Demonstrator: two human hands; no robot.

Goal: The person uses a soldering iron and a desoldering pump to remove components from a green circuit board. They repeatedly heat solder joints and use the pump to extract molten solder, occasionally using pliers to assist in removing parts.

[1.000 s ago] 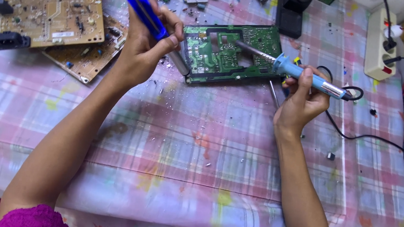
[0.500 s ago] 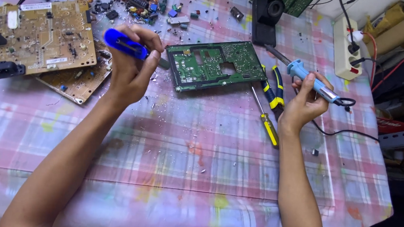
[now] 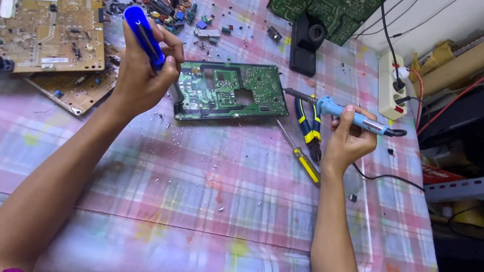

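Green circuit board flanked by left hand, grip closed on blue desoldering pump, and right hand, closed on soldering iron; pliers and screwdriver lie between.

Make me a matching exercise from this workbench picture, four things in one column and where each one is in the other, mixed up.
Things:
1. blue desoldering pump
2. soldering iron
3. green circuit board
4. yellow-handled screwdriver

Places:
A. lying flat on the checked cloth between the two hands
B. gripped in the left hand
C. on the cloth just left of the right wrist
D. held in the right hand, tip pointing toward the board

Pairs: 1-B, 2-D, 3-A, 4-C
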